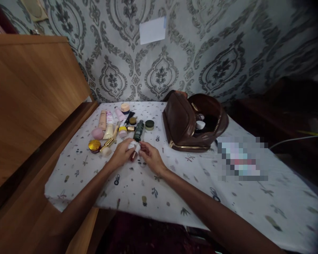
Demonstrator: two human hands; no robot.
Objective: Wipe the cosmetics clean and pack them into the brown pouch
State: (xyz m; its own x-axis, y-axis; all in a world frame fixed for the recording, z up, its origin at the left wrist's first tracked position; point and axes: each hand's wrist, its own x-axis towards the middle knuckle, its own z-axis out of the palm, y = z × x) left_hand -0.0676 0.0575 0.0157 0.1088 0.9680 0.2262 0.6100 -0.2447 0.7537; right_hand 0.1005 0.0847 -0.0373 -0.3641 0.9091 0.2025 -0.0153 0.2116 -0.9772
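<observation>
- The crumpled white tissue (134,145) was between the two hands, above the tablecloth near its front edge, just this side of the dark green cylindrical bottle (139,130).
- A slim dark red tube (133,156) showed below the tissue; its upper part was covered. Long axis ran mostly away from the person, far end leaning slightly right, near end toward the body. Which end was the cap, I could not tell.
- Left hand (122,153): fingers curled in, closed on the tissue. Its hold on the tube was hidden.
- Right hand (151,157): thumb and fingertips narrow at the tissue's right edge; pinching or only touching, I could not tell.
- Brown leather bag with gold zip (181,120) stood to the right, unzipped, mouth gaping up and rightward. Inside: a small white rounded container (200,125) near the opening; deeper contents lay in shadow.
- Squat jar with dark green lid (149,125), lidded, between bottle and bag; contents unseen.
- The bottle's long axis ran away from the person, tilting right at the far end.
- Left of the bottle: pink jar with yellow lid (122,131), lidded; farther back, a peach-lidded round jar (125,108).
- Shiny amber-gold round jar (94,145) at the group's near left, beside a pink egg-shaped sponge (97,133).
- White printed tablecloth (175,197) beneath everything.
</observation>
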